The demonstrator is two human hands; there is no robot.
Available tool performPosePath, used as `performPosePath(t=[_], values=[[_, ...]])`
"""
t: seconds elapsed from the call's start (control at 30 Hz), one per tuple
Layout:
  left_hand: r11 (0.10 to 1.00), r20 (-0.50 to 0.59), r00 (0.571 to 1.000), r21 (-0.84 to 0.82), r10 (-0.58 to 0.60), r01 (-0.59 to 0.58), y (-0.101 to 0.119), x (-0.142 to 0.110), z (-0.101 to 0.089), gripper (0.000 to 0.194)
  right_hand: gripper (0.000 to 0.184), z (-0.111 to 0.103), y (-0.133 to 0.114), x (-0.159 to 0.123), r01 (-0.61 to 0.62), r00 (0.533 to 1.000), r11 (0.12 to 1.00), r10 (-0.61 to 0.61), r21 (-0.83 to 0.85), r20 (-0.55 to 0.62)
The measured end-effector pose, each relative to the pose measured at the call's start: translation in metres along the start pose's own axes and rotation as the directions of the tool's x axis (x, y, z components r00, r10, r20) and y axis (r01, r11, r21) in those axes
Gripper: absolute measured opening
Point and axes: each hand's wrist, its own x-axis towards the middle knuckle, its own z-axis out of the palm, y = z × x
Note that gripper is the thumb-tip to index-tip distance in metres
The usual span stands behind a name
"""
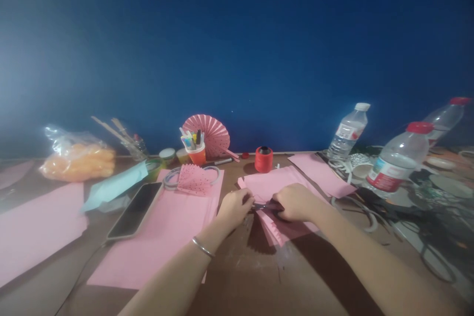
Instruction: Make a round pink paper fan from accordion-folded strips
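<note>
**Cutting folded pink paper, hands close together**

Head view: Lying at the middle of the table, a stack of pleated pink paper, resting partly on a flat pink sheet just behind. Looking thin and light, probably soft enough to bend or slide under a careless push, yet stiffened a little along the folds. Likely tearing or creasing easily, so best pinched near the folded edge, close to where the blades are meeting it, and pressed flat against the table rather than lifted by a loose corner.

Left hand curling at the left edge of the stack, fingers seeming to be pinching or steadying the paper; exact grip hard to tell. Wearing a thin bangle at the wrist. Right hand closing around the dark scissors, blades pointing left toward the other hand, handles mostly hidden inside the fist.

Appearing matte, pale pink, unprinted, with straight accordion creases running along the length.

Sitting elsewhere: a large pink sheet to the left, a phone just beside it, a small dotted pink fan, an open round fan against the blue wall, a red thread spool, an orange pen cup, and water bottles at the right.
</note>
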Motion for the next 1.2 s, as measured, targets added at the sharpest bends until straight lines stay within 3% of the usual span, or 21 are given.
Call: performPosePath(t=[0.07, 0.13, 0.2, 0.3, 0.4, 0.53, 0.57, 0.63, 0.73, 0.87, 0.97, 1.03, 1.07, 1.1, 1.13, 1.2], values=[[0.960, -0.083, 0.994, -0.275, -0.073, 0.048, -0.004, 0.002, 0.003, 0.013, 0.023, -0.002, 0.005, -0.004, -0.033, 0.999, 0.999, 0.034, 0.033, -0.018], [0.826, -0.158, 0.968, -0.558, -0.197, 0.077, -0.008, 0.006, 0.006, 0.013, 0.019, -0.003, 0.013, -0.009, -0.058, 0.997, 0.996, 0.060, 0.066, -0.039], [0.721, -0.209, 0.933, -0.689, -0.294, 0.073, -0.013, 0.010, 0.006, 0.013, 0.014, -0.003, 0.022, -0.012, -0.070, 0.994, 0.991, 0.079, 0.116, -0.074], [0.654, -0.330, 0.860, -0.757, -0.389, 0.005, -0.021, 0.017, -0.004, 0.015, 0.023, 0.001, 0.035, -0.013, -0.087, 0.975, 0.967, 0.132, 0.240, -0.179], [0.589, -0.482, 0.713, -0.799, -0.509, -0.120, -0.033, 0.021, -0.028, 0.016, 0.033, 0.010, 0.046, -0.008, -0.123, 0.932, 0.918, 0.237, 0.376, -0.274], [0.560, -0.601, 0.456, -0.793, -0.657, -0.238, -0.053, 0.022, -0.061, 0.016, 0.046, 0.023, 0.060, -0.003, -0.241, 0.859, 0.831, 0.423, 0.502, -0.287], [0.559, -0.605, 0.423, -0.793, -0.675, -0.243, -0.058, 0.021, -0.066, 0.017, 0.048, 0.026, 0.063, -0.002, -0.256, 0.850, 0.812, 0.448, 0.524, -0.279], [0.560, -0.598, 0.407, -0.798, -0.691, -0.224, -0.064, 0.020, -0.071, 0.020, 0.049, 0.030, 0.069, -0.002, -0.270, 0.840, 0.787, 0.474, 0.555, -0.263], [0.576, -0.567, 0.490, -0.803, -0.662, -0.152, -0.066, 0.019, -0.067, 0.021, 0.043, 0.034, 0.077, -0.004, -0.273, 0.826, 0.778, 0.491, 0.565, -0.277], [0.683, -0.521, 0.678, -0.729, -0.519, -0.037, -0.055, 0.020, -0.049, 0.017, 0.040, 0.033, 0.084, -0.007, -0.263, 0.774, 0.772, 0.527, 0.579, -0.351], [0.782, -0.394, 0.833, -0.619, -0.387, 0.071, -0.038, 0.013, -0.029, 0.017, 0.037, 0.033, 0.088, -0.010, -0.380, 0.691, 0.745, 0.622, 0.548, -0.367], [0.831, -0.280, 0.910, -0.544, -0.307, 0.113, -0.025, 0.005, -0.018, 0.024, 0.035, 0.035, 0.090, -0.012, -0.481, 0.653, 0.734, 0.664, 0.479, -0.363], [0.872, -0.225, 0.943, -0.476, -0.245, 0.113, -0.018, 0.001, -0.014, 0.030, 0.034, 0.037, 0.090, -0.014, -0.526, 0.650, 0.729, 0.677, 0.438, -0.345], [0.970, -0.133, 0.987, -0.236, -0.092, 0.059, -0.011, -0.002, -0.011, 0.035, 0.032, 0.039, 0.091, -0.015, -0.564, 0.656, 0.724, 0.685, 0.397, -0.316], [1.000, -0.076, 0.997, -0.024, -0.002, 0.000, -0.005, -0.005, -0.010, 0.039, 0.031, 0.041, 0.090, -0.016, -0.601, 0.664, 0.714, 0.696, 0.360, -0.274], [0.969, 0.010, 0.995, 0.226, 0.099, -0.099, 0.004, -0.008, -0.011, 0.034, 0.028, 0.042, 0.089, -0.018, -0.659, 0.674, 0.692, 0.718, 0.295, -0.177]])
